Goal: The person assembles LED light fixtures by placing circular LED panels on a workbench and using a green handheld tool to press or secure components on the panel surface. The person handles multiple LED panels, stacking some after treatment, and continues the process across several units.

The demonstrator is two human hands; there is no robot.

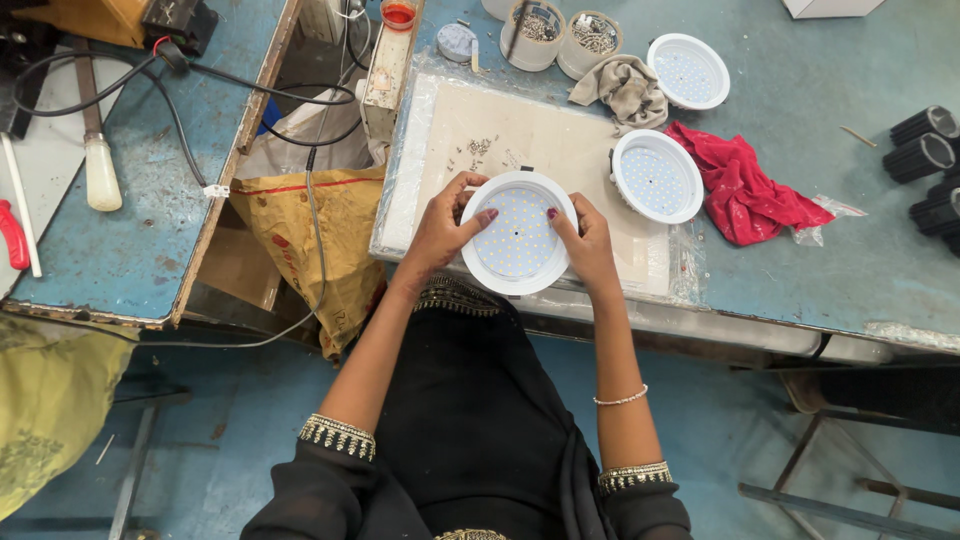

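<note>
Both hands grip one round LED downlight [518,233] at the near edge of the worktop [820,250]. It's a white glossy plastic ring w/ a flat disc inside, dotted w/ small pale LED chips. Left hand [443,225] curls round the ring's left rim, fingers bent, thumb laid on the disc face. Right hand [588,243] clasps the right rim, thumb tip on the disc too — neither hand spread flat.

The light sits over a pale cream board [500,140] wrapped in clear crinkly film; tiny metal screws [478,148] lie scattered on it just beyond the light.

2 more downlights, same shape: one [657,176] on the board's right edge, one [688,71] farther back on bare worktop. A crumpled beige rag [627,88] lies betw. them; a red cloth [745,190], soft & bunched, touches the nearer lamp's right side. Round tubs [560,38] of small hardware at the far edge. Ribbed black cylinders [925,160] stacked far right.

Worktop surface is worn blue paint, scuffed. Left, a yellow woven sack [320,240] slumps in the gap by a second blue bench [140,230] — black cables [200,95] trail across it.
</note>
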